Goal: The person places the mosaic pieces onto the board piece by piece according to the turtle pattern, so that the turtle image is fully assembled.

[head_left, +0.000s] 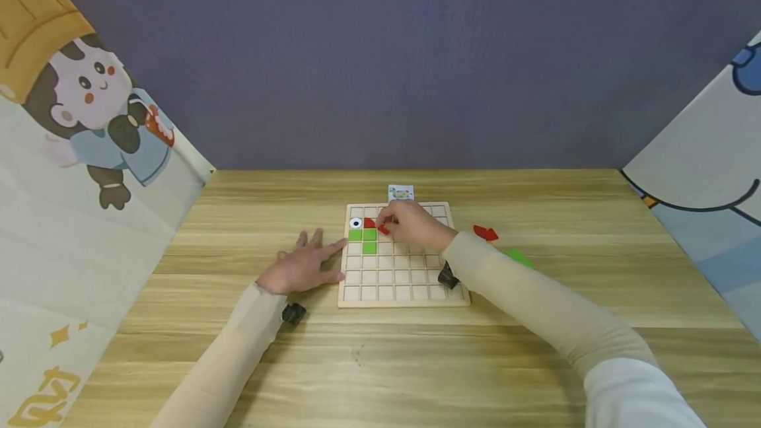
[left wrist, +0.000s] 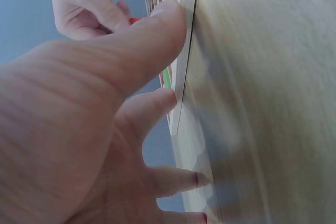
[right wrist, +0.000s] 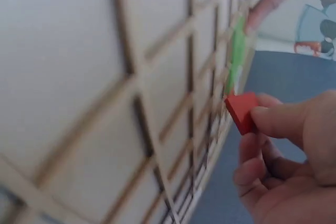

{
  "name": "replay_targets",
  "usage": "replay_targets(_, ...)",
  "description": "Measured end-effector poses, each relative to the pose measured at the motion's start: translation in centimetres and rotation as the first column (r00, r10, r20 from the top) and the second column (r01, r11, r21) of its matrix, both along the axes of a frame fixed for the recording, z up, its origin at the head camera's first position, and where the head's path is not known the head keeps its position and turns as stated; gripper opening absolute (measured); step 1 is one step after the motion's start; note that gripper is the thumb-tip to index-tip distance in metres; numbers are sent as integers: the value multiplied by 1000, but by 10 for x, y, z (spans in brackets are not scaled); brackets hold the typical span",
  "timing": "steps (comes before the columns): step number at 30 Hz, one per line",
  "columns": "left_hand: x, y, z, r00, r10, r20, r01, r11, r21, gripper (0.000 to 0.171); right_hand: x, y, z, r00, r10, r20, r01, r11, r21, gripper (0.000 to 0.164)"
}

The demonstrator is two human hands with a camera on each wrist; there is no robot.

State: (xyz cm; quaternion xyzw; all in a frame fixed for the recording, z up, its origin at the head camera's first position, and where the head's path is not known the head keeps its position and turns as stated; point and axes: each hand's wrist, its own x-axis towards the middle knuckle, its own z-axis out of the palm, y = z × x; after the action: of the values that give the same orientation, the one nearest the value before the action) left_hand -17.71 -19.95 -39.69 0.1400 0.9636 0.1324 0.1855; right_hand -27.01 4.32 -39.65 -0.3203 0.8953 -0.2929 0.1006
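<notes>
right hand pinching red piece, corner toward board

Left grip splayed; right grip pinched, lower fingers seemingly curled.

Wood-grain table: 1 gridded board, 1 card beyond; red pieces, green piece at right.

Board in all three views
</notes>
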Motion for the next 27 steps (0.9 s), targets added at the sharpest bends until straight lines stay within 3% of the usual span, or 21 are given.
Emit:
replay_targets(5,0,0,0,1000,2,2,-2,1000,2,74,-3,1,0,1000,24,-14,-24,999,26,22)
replay_targets(13,1,0,0,1000,-1,0,1,1000,9,74,-5,3,-7,999,16,48,-15,1000,-8,19)
replay_targets(20,1,0,1,1000,5,-2,-5,1000,15,74,-5,5,-8,995,97,-37,-95,995,41,15)
replay_targets(27,0,0,0,1000,8,7,-8,1000,15,74,-4,8,-6,991,117,-67,-113,992,57,20)
